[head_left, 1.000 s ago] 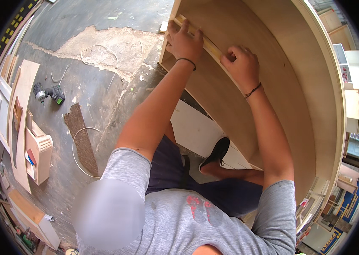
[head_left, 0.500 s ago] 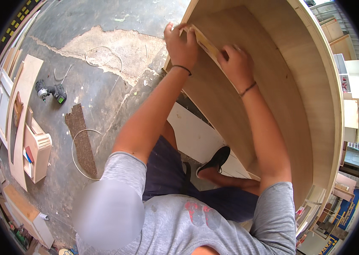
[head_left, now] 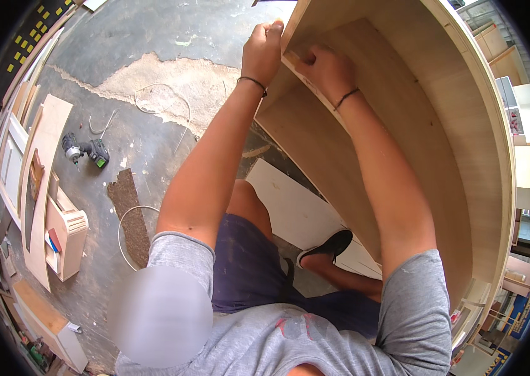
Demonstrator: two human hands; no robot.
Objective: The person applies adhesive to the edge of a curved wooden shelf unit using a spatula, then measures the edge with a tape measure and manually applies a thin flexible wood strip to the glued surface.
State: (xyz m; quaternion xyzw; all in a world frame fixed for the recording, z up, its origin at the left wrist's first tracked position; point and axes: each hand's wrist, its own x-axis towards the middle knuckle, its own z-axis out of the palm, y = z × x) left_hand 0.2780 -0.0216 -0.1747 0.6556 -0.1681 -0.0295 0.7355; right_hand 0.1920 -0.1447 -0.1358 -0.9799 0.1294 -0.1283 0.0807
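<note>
A large plywood cabinet [head_left: 443, 144] leans across the right half of the view, with a shelf board [head_left: 315, 135] inside it. My left hand [head_left: 262, 55] is closed beside the cabinet's far left edge, fingers and thumb pressed together; anything in them is hidden. Inside the cabinet, my right hand [head_left: 330, 70] is closed at the far end of the shelf's pale front edge, fingers curled and slightly blurred. What it pinches, if anything, cannot be made out.
A cordless drill [head_left: 86, 149], a brown ragged strip [head_left: 128, 213] and thin curled strips lie on the concrete floor at left. Wooden boards and parts [head_left: 48, 188] are stacked beyond. A white panel [head_left: 290, 191] lies by my foot [head_left: 321, 254].
Both hands have moved farther away along the shelf edge, the right one also leftward. My left hand's fingers, spread before, are now closed. The view has shifted slightly.
</note>
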